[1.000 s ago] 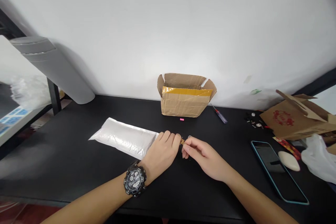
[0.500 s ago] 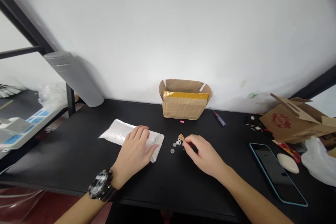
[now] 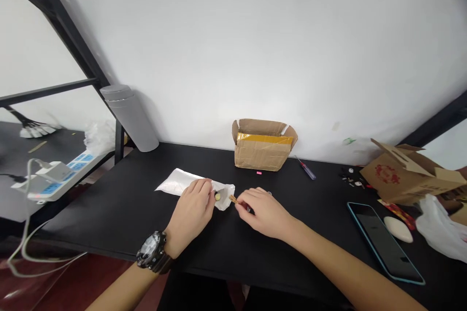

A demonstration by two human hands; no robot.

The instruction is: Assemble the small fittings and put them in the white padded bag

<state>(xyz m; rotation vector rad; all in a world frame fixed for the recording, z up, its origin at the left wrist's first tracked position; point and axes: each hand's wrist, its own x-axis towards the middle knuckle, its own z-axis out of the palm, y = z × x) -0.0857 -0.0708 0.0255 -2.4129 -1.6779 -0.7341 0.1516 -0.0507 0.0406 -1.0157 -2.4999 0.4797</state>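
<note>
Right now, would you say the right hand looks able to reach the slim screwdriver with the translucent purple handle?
Probably yes: the screwdriver lies on the black table beyond the right hand, with nothing tall visible between them, though that hand is pinching a small tan piece.

Hands [image 3: 193,210] at white pouch [image 3: 178,182], brown piece [image 3: 233,198] pinched

Brightly lit wall [image 3: 204,48], soft shadow beside the grey cylinder [image 3: 132,121], dark upper-right corner.

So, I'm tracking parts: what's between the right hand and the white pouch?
The head view shows a brown piece, pinched by the right hand; contact with the pouch is unclear.
</note>
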